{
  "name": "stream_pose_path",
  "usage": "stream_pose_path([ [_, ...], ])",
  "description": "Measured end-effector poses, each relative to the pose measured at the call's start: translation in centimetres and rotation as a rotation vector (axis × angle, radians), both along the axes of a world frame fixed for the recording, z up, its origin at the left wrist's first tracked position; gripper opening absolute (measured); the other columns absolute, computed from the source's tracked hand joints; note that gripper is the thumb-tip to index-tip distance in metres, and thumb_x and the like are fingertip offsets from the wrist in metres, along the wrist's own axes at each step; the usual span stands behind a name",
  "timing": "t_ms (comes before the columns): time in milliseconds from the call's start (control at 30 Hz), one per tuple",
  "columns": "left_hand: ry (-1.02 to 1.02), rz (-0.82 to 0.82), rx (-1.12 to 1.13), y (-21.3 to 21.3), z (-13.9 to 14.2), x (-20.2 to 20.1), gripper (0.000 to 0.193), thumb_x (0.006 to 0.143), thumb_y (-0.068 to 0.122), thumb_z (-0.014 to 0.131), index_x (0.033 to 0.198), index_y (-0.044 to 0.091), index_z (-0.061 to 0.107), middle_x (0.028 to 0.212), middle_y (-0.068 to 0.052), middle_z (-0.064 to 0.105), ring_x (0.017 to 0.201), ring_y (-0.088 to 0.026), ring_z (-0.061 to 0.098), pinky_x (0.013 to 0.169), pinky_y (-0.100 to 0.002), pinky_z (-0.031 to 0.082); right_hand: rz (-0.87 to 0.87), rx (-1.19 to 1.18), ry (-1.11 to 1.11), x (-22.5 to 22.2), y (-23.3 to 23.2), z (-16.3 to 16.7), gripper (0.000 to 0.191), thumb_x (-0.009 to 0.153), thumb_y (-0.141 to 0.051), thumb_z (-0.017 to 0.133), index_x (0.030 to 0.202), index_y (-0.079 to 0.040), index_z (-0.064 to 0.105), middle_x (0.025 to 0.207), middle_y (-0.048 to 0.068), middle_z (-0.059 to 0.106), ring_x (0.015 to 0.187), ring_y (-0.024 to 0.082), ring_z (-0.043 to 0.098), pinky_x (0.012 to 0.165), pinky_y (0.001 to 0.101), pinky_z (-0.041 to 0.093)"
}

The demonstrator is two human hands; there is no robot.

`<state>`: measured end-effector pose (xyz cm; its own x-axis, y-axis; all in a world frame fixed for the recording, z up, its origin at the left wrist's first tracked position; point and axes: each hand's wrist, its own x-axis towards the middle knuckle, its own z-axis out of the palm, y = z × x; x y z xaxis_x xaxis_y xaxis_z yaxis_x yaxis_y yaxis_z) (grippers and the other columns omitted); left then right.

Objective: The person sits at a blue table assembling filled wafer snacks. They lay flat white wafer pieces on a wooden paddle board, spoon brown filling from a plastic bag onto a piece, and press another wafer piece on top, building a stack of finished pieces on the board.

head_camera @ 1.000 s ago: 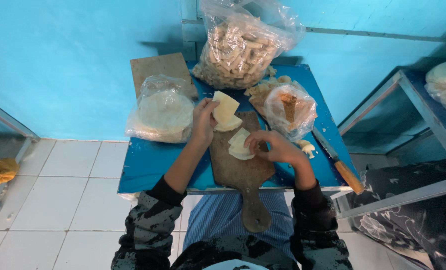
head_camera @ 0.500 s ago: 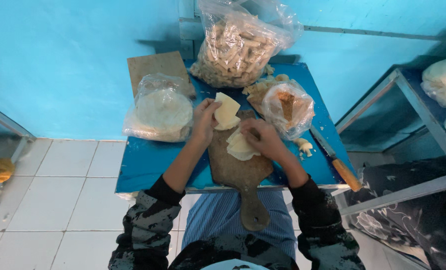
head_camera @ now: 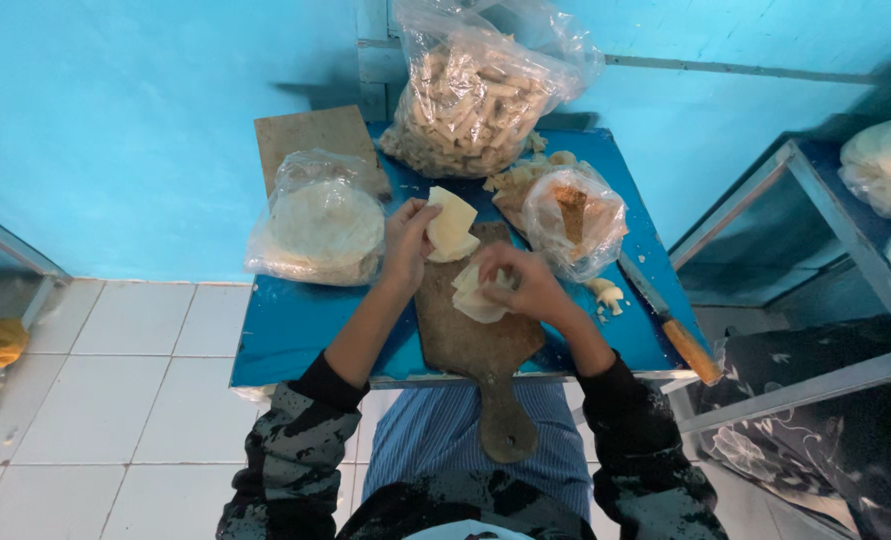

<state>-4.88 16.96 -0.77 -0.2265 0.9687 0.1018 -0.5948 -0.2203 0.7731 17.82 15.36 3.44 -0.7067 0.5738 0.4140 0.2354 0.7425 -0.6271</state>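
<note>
A dark wooden cutting board (head_camera: 476,345) with a handle lies on a small blue table (head_camera: 296,330). My left hand (head_camera: 406,243) grips a pale square dough wrapper (head_camera: 453,226) at the board's far left corner. My right hand (head_camera: 526,280) is closed on a small stack of pale wrappers (head_camera: 476,298) lying on the middle of the board. Both forearms in dark patterned sleeves reach in from below.
A plastic bag of round wrappers (head_camera: 321,220) sits left of the board, a small bag of filling (head_camera: 573,215) right of it, a big bag of rolled pieces (head_camera: 476,95) at the back. A wooden-handled knife (head_camera: 676,325) lies at the right edge. A second board (head_camera: 311,135) leans behind. Metal shelving (head_camera: 816,250) stands at right.
My right hand has slid left from the board's right edge onto the wrapper stack in the middle. My left hand stays on the square wrapper, barely shifted.
</note>
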Motion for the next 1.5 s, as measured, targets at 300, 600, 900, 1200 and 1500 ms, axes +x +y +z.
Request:
stream_pose_path([
  [300,-0.003,0.004,-0.02,0.2,-0.5,0.0,0.016,0.092,0.017,0.071,0.1,0.005,0.062,0.092,-0.005,0.067,0.082,-0.014,0.069,0.074,-0.031,0.06,0.156,-0.112,-0.107,-0.3,-0.7,-0.1,0.043,0.081,-0.012,0.081,0.121,-0.012,0.065,0.088,-0.001,0.077,0.077,0.015,0.071,0.069,0.0296,0.052],
  [600,-0.007,-0.012,-0.011,0.2,-0.5,-0.1,0.016,0.092,0.018,0.07,0.1,0.006,0.063,0.094,-0.005,0.067,0.085,-0.015,0.07,0.077,-0.032,0.061,0.215,0.03,-0.024,-0.6,-0.6,-0.9,0.033,0.084,-0.007,0.079,0.114,-0.012,0.066,0.113,0.005,0.074,0.089,0.018,0.073,0.074,0.032,0.055],
  [900,0.029,-0.023,-0.025,-0.5,0.5,0.1,0.016,0.095,0.02,0.068,0.097,0.006,0.061,0.093,-0.005,0.065,0.086,-0.015,0.07,0.08,-0.033,0.061,0.21,-0.075,-0.051,-1.0,-1.5,-0.3,0.044,0.085,-0.004,0.077,0.125,-0.01,0.059,0.101,0.005,0.071,0.092,0.018,0.073,0.072,0.0329,0.055],
  [1200,0.013,-0.045,-0.016,0.0,0.0,0.1,0.015,0.096,0.019,0.068,0.098,0.006,0.061,0.093,-0.005,0.064,0.084,-0.015,0.069,0.078,-0.033,0.061,0.162,-0.105,-0.087,-1.4,-1.6,-0.2,0.04,0.088,-0.005,0.075,0.125,-0.01,0.06,0.096,0.003,0.078,0.085,0.017,0.075,0.073,0.0314,0.055],
  [1500,0.03,-0.083,-0.004,0.9,-1.4,0.7,0.013,0.093,0.015,0.064,0.101,0.005,0.063,0.095,-0.004,0.066,0.089,-0.017,0.071,0.08,-0.034,0.061,0.046,0.012,0.406,0.1,0.3,-2.0,0.032,0.097,0.001,0.069,0.126,-0.008,0.059,0.119,0.008,0.073,0.102,0.016,0.07,0.081,0.0282,0.055],
])
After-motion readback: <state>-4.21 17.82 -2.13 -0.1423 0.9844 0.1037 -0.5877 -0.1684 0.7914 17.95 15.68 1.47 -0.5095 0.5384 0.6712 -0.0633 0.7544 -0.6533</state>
